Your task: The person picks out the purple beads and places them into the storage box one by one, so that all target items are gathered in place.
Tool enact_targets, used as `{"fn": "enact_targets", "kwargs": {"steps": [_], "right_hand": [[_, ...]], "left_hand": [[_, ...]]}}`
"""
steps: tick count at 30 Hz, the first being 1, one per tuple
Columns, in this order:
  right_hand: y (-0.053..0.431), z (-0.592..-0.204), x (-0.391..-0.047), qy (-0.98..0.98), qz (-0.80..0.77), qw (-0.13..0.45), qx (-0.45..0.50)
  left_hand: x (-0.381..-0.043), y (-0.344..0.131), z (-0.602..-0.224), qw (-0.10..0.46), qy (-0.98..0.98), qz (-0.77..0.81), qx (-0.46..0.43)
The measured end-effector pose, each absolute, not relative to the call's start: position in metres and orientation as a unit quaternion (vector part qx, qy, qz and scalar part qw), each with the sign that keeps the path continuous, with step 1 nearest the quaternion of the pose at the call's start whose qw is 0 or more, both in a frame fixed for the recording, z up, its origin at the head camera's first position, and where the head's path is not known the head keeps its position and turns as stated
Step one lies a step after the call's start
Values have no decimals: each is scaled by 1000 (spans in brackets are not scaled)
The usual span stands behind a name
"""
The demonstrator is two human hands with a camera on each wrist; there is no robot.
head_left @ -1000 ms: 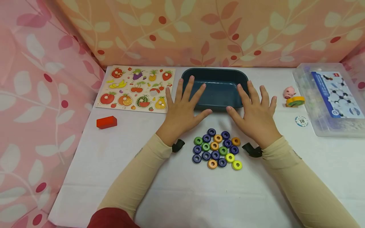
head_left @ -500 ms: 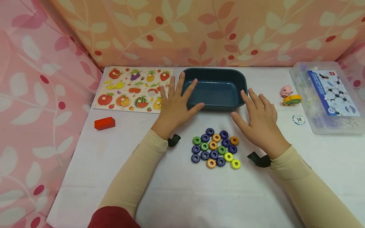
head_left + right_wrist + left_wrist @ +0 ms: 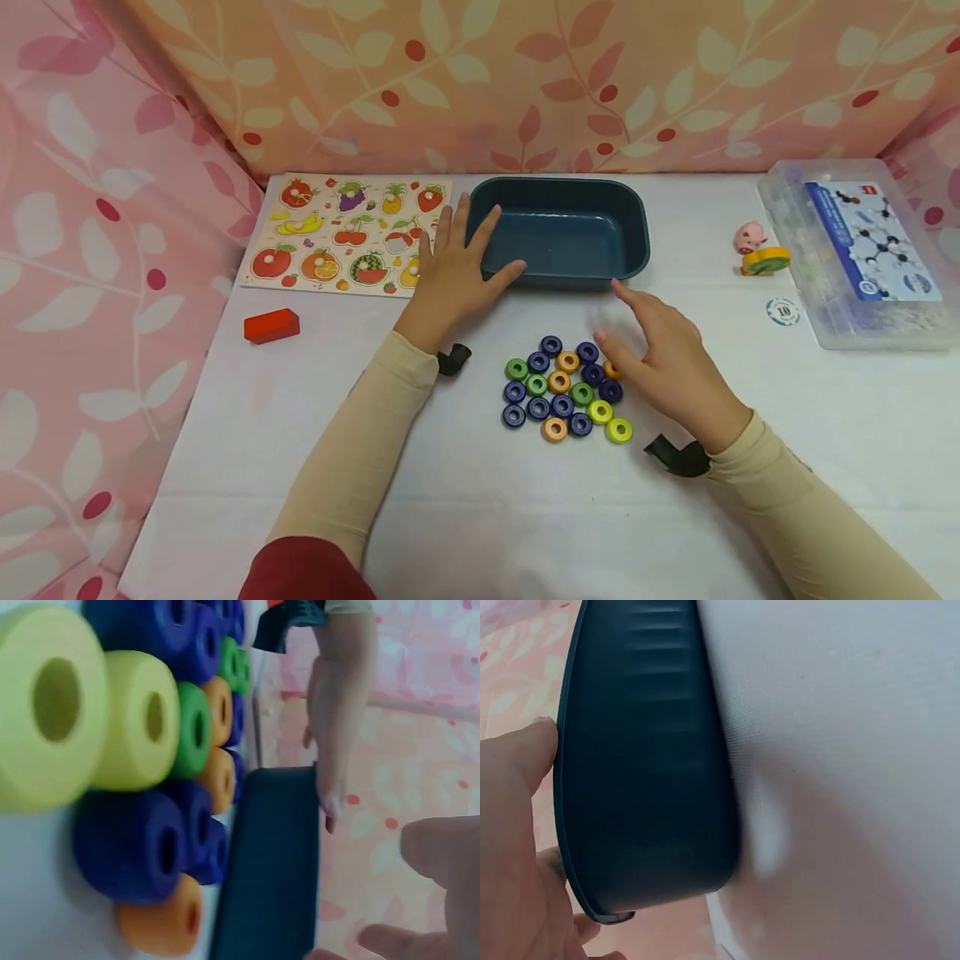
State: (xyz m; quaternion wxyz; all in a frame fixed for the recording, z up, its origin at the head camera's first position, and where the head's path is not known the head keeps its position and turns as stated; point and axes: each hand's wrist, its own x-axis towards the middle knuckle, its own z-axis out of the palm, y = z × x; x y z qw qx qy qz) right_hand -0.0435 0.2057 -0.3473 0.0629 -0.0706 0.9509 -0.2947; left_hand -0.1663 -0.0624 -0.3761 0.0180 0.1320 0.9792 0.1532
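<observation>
A dark teal plastic tub (image 3: pixel 562 242) stands at the back middle of the table. My left hand (image 3: pixel 450 279) lies over its left end with fingers spread and straight, thumb (image 3: pixel 529 750) right at the rim in the left wrist view. In front of the tub lies a loose group of small ring-shaped beads: purple, green, orange, and yellow ones (image 3: pixel 592 417). My right hand (image 3: pixel 667 358) hovers over the group's right edge, fingers extended and holding nothing, and partly hides an orange bead (image 3: pixel 611 372). Purple beads (image 3: pixel 120 847) appear close up in the right wrist view.
A fruit puzzle board (image 3: pixel 337 237) lies at the back left, a red block (image 3: pixel 272 326) in front of it. To the right are a pink pig figure (image 3: pixel 748 237), a yellow-green toy piece (image 3: pixel 767 261), a poker chip (image 3: pixel 783 312) and a clear plastic case (image 3: pixel 870 325).
My right hand has left the tub's right end and come down toward the beads, its fingers drawing closer together. The left hand has stayed at the tub's left end.
</observation>
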Motion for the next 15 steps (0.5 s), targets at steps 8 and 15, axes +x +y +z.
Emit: {"fn": "enact_targets", "kwargs": {"steps": [8,15], "right_hand": [[203,-365,-49,940,-310,121,-73],[202,-375,-54,941,-305,122,-81]], "left_hand": [[-171,-64,-375,47,978,150,141],[-173,-64,-372,78,976,153,136]]}}
